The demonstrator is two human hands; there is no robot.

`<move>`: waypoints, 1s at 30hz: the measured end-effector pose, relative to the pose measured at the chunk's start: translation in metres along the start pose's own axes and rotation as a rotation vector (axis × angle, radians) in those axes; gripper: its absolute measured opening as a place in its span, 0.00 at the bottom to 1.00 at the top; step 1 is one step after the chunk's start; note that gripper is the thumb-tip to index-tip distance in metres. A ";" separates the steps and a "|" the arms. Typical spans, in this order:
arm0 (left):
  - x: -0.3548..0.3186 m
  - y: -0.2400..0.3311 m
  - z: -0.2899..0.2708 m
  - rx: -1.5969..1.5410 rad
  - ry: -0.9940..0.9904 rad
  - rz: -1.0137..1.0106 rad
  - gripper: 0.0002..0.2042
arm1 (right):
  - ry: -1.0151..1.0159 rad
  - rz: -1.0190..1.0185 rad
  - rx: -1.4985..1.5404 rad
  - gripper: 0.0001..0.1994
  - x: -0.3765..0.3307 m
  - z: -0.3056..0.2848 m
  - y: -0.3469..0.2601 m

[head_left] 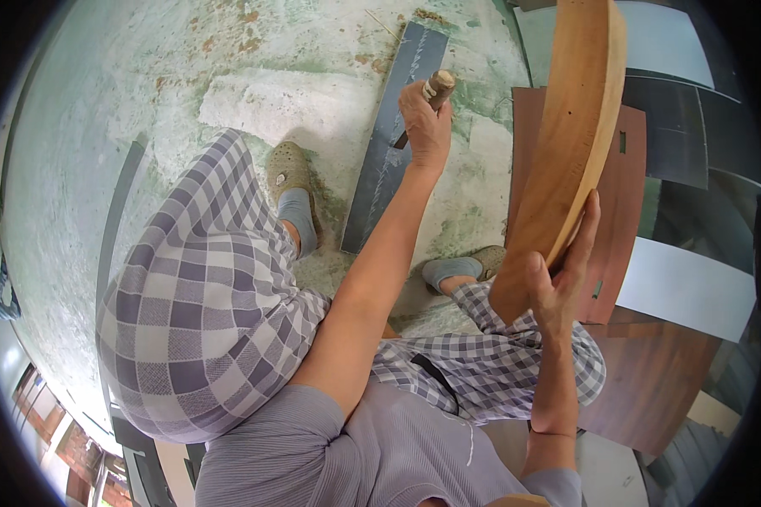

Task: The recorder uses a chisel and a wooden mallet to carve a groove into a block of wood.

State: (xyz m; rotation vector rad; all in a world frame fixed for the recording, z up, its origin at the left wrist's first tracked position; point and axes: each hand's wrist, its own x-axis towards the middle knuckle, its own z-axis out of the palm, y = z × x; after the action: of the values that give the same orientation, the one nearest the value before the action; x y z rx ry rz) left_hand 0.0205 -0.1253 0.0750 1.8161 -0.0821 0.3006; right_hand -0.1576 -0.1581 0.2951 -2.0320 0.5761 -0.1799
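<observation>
My left hand (pixel 427 127) is closed around a wooden-handled tool (pixel 441 81). Its round handle sticks up past my fist, and a dark flat blade shows below, at or just over a long dark grey board (pixel 421 59). The board lies on the floor in front of me, with a ragged whitish line running down its length. At the right, my right hand (pixel 560 283) grips the near end of a long, slightly curved wooden plank (pixel 571 127), thumb on one side and fingers along the other edge. The plank is raised and reaches past the top of the view.
A reddish-brown panel (pixel 621 203) with small slots lies to the right, among dark sheets (pixel 664 127) and a white sheet (pixel 685 287). A brown wood-grain panel (pixel 651 380) is nearer. My shod feet stand either side of the board's near end, on a worn, stained floor (pixel 144 93).
</observation>
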 end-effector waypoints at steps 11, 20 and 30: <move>-0.004 -0.006 0.004 0.051 0.010 0.084 0.20 | -0.234 0.190 -0.207 0.40 0.004 0.005 0.009; -0.001 0.000 -0.003 0.221 0.102 0.133 0.28 | -0.206 0.147 -0.226 0.41 0.004 0.005 0.010; -0.012 0.006 -0.005 0.111 0.104 -0.038 0.27 | -0.101 -0.180 -0.351 0.43 0.004 0.012 -0.006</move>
State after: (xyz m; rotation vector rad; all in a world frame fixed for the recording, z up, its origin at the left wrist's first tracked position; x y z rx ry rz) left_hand 0.0071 -0.1230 0.0788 1.9065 0.0430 0.3781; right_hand -0.1477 -0.1485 0.2936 -2.4200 0.3797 -0.0862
